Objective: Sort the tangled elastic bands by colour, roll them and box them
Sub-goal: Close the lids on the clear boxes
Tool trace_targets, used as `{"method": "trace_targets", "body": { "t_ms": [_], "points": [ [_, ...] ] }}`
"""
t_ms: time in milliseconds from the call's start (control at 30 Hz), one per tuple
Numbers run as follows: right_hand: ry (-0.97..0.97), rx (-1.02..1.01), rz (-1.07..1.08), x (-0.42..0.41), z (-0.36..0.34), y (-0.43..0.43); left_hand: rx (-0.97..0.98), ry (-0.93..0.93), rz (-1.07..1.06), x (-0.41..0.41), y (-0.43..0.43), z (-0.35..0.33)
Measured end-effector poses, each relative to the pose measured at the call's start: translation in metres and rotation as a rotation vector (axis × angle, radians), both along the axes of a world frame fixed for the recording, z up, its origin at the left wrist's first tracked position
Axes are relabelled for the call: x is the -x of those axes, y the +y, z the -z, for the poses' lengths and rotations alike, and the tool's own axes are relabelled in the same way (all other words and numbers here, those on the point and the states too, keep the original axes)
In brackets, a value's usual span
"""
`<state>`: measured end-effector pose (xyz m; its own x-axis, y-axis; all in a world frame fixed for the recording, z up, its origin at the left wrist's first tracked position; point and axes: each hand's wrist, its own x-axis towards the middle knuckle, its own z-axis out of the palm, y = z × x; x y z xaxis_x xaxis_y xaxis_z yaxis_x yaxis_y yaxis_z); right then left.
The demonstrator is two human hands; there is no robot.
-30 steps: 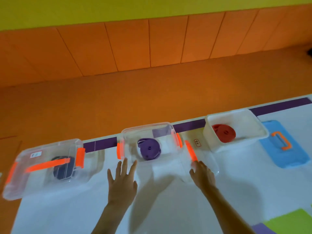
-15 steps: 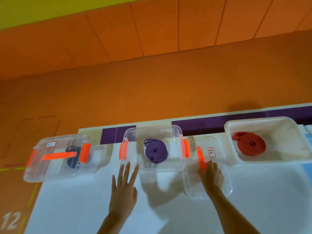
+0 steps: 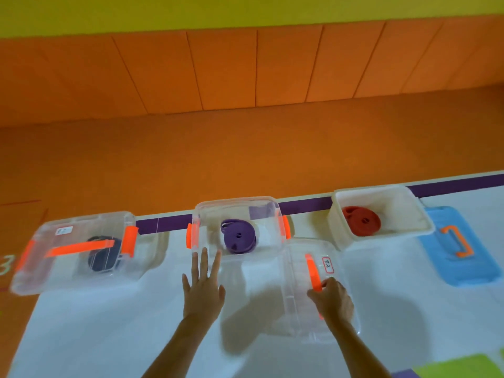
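Note:
Three boxes stand in a row on the white mat. The left clear box point(image 3: 35, 271) has its lid on and holds a rolled dark blue band point(image 3: 105, 257). The middle clear box point(image 3: 237, 205) is uncovered, with a rolled purple band point(image 3: 240, 240) inside. The white box point(image 3: 381, 193) on the right holds a rolled red band point(image 3: 361, 221). A clear lid point(image 3: 300, 293) with an orange handle lies in front of the middle box. My right hand point(image 3: 331, 298) grips that handle. My left hand point(image 3: 203, 287) is flat with fingers spread, just in front of the middle box.
A blue lid point(image 3: 461, 268) with an orange handle lies to the right of the white box. A purple stripe point(image 3: 300, 207) borders the mat's far edge; orange floor and wall panels lie beyond. A green patch point(image 3: 458, 366) shows at the bottom right.
My right hand has closed on the clear lid's orange handle and drawn the lid nearer to me. My left hand has stayed in front of the middle box. The camera has shifted.

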<state>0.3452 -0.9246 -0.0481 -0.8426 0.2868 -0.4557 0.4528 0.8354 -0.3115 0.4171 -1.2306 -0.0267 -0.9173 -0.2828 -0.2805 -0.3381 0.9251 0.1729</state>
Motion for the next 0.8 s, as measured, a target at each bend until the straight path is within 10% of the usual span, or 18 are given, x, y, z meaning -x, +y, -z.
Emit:
{"method": "trace_targets", "body": {
  "t_ms": [433, 800],
  "points": [
    [0.246, -0.001, 0.144, -0.090, -0.052, 0.000, -0.271, 0.042, 0.123, -0.004, -0.030, -0.014],
    [0.551, -0.071, -0.633, 0.048, -0.085, -0.103, -0.618, 0.466, -0.222, 0.010, -0.059, -0.034]
  ]
}}
